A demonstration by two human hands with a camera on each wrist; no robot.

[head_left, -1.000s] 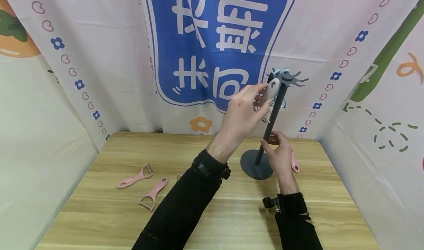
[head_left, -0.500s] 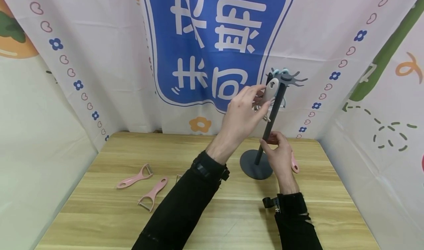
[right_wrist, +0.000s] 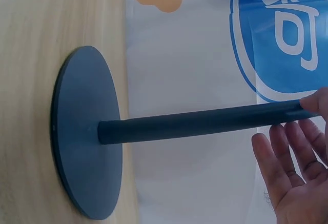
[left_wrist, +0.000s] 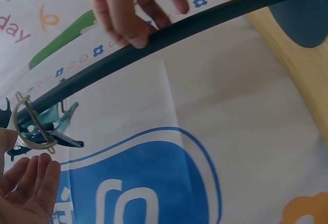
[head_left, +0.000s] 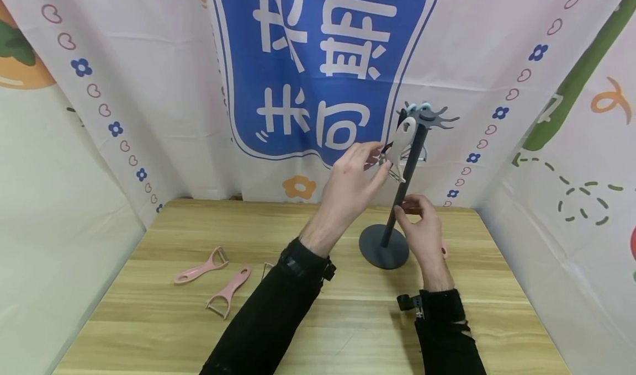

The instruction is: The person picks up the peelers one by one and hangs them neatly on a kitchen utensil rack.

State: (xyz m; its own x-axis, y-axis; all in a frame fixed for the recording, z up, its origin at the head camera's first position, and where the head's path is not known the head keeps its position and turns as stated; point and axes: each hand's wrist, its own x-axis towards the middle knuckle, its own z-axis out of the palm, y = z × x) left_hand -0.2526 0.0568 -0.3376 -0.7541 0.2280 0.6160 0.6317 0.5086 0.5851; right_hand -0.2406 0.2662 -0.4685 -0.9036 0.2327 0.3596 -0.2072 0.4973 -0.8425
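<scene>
A dark grey utensil stand (head_left: 409, 165) with a ring of hooks on top rises from a round base (right_wrist: 87, 131). From one hook hangs a white Y-shaped peeler (head_left: 403, 137), its blade end down. Close beside its lower part is my left hand (head_left: 350, 176), thumb and fingers spread apart; in the left wrist view its fingers lie extended below the peeler's head (left_wrist: 36, 124). Light-blue peelers (head_left: 422, 153) hang behind the pole, partly hidden. Lower down, my right hand (head_left: 422, 228) pinches the pole (right_wrist: 205, 124) between thumb and fingertips.
Two pink peelers (head_left: 201, 267) lie on the left of the wooden table (head_left: 348, 331). Another peeler (head_left: 266, 269) is mostly covered by the left sleeve. A pink handle (head_left: 444, 249) shows behind the right hand. Printed curtains (head_left: 174, 115) enclose the back and sides.
My left hand has let go of the white peeler's handle and drawn back down and left, leaving it hanging. My right hand stays at the pole, its fingers slightly shifted.
</scene>
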